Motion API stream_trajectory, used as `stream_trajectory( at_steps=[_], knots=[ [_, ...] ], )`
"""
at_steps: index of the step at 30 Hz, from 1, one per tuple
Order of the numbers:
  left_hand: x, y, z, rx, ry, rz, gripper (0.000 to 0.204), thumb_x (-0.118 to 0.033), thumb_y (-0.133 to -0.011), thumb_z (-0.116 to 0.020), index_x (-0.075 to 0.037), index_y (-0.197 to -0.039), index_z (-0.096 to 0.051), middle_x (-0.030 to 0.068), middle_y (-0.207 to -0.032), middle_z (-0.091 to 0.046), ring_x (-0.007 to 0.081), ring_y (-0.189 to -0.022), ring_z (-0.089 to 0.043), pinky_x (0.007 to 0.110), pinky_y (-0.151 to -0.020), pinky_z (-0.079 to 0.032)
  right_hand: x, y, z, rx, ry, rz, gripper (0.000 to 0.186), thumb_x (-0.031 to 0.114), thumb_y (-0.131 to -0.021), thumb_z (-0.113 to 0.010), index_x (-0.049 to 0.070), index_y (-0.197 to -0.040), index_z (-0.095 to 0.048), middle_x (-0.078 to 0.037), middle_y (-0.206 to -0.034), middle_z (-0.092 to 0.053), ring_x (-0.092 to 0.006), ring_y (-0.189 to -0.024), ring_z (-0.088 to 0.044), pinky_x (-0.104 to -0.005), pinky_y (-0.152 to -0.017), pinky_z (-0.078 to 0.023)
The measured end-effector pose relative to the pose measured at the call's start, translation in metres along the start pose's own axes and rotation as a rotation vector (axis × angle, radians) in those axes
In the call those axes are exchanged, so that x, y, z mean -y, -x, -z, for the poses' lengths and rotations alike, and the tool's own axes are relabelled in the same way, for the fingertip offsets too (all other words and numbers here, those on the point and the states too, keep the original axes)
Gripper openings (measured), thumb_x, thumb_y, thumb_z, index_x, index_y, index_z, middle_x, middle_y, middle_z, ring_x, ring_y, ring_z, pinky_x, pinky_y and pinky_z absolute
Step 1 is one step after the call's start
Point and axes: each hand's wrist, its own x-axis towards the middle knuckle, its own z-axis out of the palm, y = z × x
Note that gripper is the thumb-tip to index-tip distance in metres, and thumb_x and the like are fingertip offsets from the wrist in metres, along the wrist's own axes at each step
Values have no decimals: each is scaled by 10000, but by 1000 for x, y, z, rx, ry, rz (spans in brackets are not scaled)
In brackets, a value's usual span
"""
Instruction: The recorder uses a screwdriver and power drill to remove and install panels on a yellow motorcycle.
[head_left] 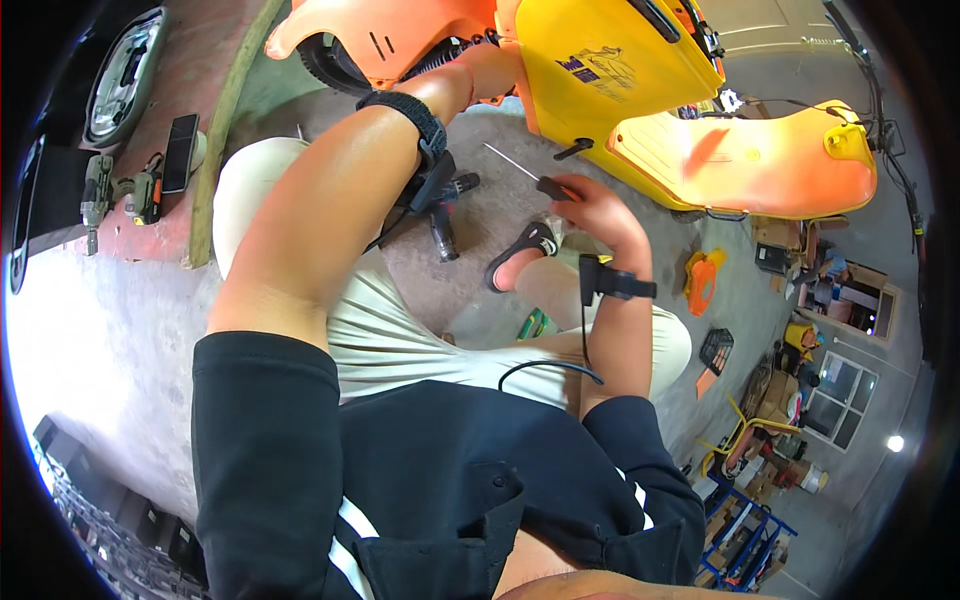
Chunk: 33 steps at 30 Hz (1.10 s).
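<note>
My left hand reaches up to the orange and yellow scooter body, near a black coil spring; its fingers are hidden there. My right hand grips the dark handle of a screwdriver, whose thin shaft points up-left. Below the yellow panel is a black lever. On the concrete floor between my knees lies a cordless drill, partly behind my left forearm. My foot in a black slide rests to the right of the drill.
At left, a red surface with a wooden edge holds two power tools, a phone and a case. An orange seat section extends right. An orange part, boxes and metal frames lie farther right.
</note>
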Motion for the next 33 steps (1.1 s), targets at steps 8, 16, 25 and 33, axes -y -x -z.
stream_trajectory(
  at_steps=[8,16,25,33],
  knots=[
    [-46,-7,36,-62,382,451,201,-198,-898,-554,-61,-891,-702,82,-752,-648,244,-690,-624,358,-633,-477,25,59,42,-256,-225,39,515,143,-859,-688,-21,-1325,-542,-29,-976,-669,-74,-692,-578,-213,-588,-448],
    [-66,12,80,-22,897,947,424,-359,-1030,-435,-37,-1042,-711,105,-949,-733,248,-871,-693,360,-797,-528,72,40,-11,-432,-202,291,436,116,-869,-689,-40,-1262,-584,-20,-864,-649,-62,-675,-558,-222,-610,-473],
    [-48,6,36,-214,929,862,348,-321,-962,-497,-46,-995,-708,122,-805,-700,287,-710,-683,403,-653,-537,94,21,-41,-524,-53,254,462,147,-855,-673,-65,-1255,-577,-57,-797,-630,-100,-693,-552,-249,-663,-470],
    [-43,5,36,-190,721,830,311,-240,-934,-499,-24,-984,-718,188,-900,-708,342,-727,-700,423,-647,-559,116,20,-75,-526,-365,189,491,152,-900,-607,-67,-1329,-513,-30,-730,-580,-99,-546,-552,-254,-457,-431]
  ],
)
